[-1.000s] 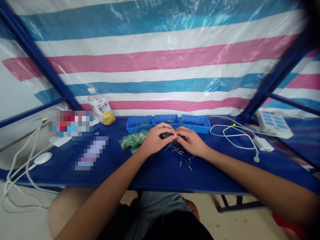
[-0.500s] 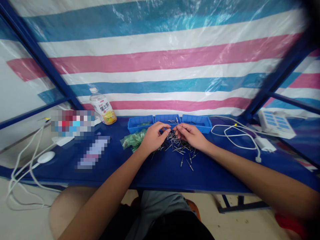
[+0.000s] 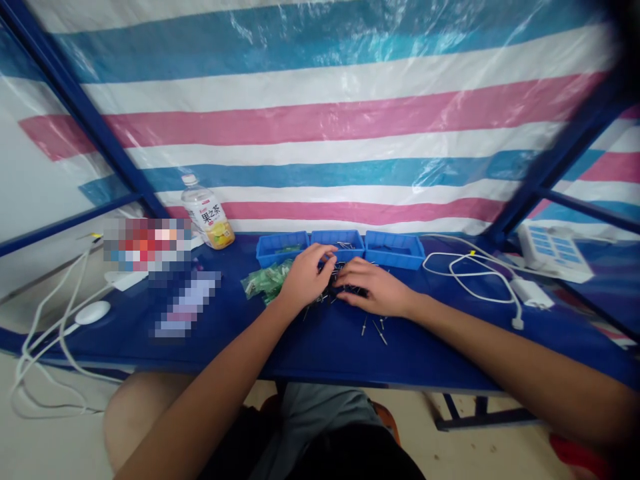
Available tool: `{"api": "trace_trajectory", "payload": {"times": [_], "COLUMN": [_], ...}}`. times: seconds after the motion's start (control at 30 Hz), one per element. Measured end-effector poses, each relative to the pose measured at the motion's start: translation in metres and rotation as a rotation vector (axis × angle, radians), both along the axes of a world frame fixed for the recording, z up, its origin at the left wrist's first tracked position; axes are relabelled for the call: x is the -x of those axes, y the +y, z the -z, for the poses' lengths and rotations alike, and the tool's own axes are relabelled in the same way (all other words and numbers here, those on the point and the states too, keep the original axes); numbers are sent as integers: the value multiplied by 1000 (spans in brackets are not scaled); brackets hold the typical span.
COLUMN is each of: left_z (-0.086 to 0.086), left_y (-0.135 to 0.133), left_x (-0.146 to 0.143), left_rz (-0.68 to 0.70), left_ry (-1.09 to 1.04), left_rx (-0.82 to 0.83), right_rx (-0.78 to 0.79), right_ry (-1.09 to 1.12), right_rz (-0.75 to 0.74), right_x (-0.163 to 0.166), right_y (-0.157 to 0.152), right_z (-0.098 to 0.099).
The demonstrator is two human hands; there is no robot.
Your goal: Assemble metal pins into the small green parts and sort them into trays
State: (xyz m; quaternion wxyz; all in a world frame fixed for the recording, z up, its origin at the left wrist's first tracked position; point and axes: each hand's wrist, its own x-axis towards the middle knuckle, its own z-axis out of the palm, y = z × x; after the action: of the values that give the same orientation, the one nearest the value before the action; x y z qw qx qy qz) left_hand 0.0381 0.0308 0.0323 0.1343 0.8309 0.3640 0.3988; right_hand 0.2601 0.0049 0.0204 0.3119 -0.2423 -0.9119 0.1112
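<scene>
Several blind rivets with thin metal stems lie in a loose pile on the blue table, much of it hidden under my hands. My right hand is lowered onto the pile, its fingers curved and its thumb apart from them. Close by on the left, my left hand hovers at the pile's edge with thumb and forefinger brought together. Whatever it may hold is too small to make out. Green plastic packets lie left of that hand. Behind the hands, the middle blue bin contains a few rivets.
A left blue bin and a right blue bin flank the middle one. A drink bottle stands at the back left. White cables and a power strip lie on the right. Striped sheeting hangs behind.
My right hand has come down onto the rivet pile from beside the left fingertips, where it held up a rivet. The middle bin shows more clearly. My left hand has hardly moved.
</scene>
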Motion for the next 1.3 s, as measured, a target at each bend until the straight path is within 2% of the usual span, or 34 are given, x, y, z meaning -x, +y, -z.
{"api": "trace_trajectory", "payload": {"times": [0.07, 0.17, 0.33, 0.57, 0.73, 0.87, 0.93, 1.1, 1.3], "left_z": [1, 2, 2, 7, 8, 8, 8, 4, 1], "left_y": [0, -1, -2, 1, 2, 2, 1, -4, -5], "left_x": [0, 0, -1, -1, -3, -4, -5, -6, -6], "left_rz": [-11, -25, -36, -38, -6, 19, 79, 220, 192], "left_ry": [13, 29, 39, 57, 43, 73, 78, 73, 49], "left_rx": [-1, 9, 15, -1, 5, 28, 39, 55, 106], "right_rx": [-61, -72, -64, -162, -68, 33, 53, 19, -51], "right_ry": [-76, -107, -95, -155, 8, 199, 252, 343, 293], "right_rz": [-80, -116, -57, 24, 30, 145, 217, 294, 291], "right_x": [3, 6, 5, 6, 5, -1, -4, -7, -9], "right_y": [-5, -4, 3, 0, -3, -4, -4, -6, -8], "right_z": [1, 6, 13, 15, 14, 14, 13, 8, 3]}}
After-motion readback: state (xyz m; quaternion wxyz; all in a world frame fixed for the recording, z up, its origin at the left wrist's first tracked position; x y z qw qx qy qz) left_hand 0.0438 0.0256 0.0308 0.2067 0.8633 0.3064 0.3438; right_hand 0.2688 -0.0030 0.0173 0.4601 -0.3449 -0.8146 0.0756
